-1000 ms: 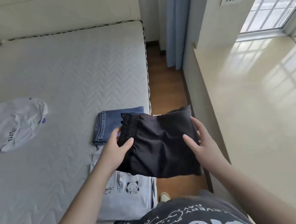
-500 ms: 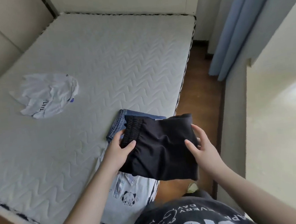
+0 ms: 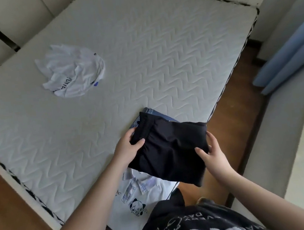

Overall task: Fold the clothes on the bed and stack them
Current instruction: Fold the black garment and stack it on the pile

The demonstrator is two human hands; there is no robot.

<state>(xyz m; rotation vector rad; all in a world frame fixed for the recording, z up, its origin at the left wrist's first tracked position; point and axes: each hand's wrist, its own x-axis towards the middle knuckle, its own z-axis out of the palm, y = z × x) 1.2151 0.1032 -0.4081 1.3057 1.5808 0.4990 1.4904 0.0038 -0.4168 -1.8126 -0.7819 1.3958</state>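
My left hand and right hand pinch the folded black shorts, held over the bed's 5 o'clock corner. Stacking step: lower squarely onto the folded jeans at 12 o'clock beneath.

1. Mattress: quilted cloth, pale grey, chevron stitching, matt.
2. Shorts: black cloth, smooth, matt; waistband gathered into ribs.
3. Jeans: blue denim, coarser weave, visible seam stitching.
4. White shirt: thin cloth, crumpled, printed lettering.
5. Pale shirt: soft cloth, checked collar, printed cartoon.
6. Floor: wood, brown, slight sheen.
7. Curtain: blue cloth, matt, hanging in folds.
8. Sill: smooth, hard-looking, pale, slightly glossy.
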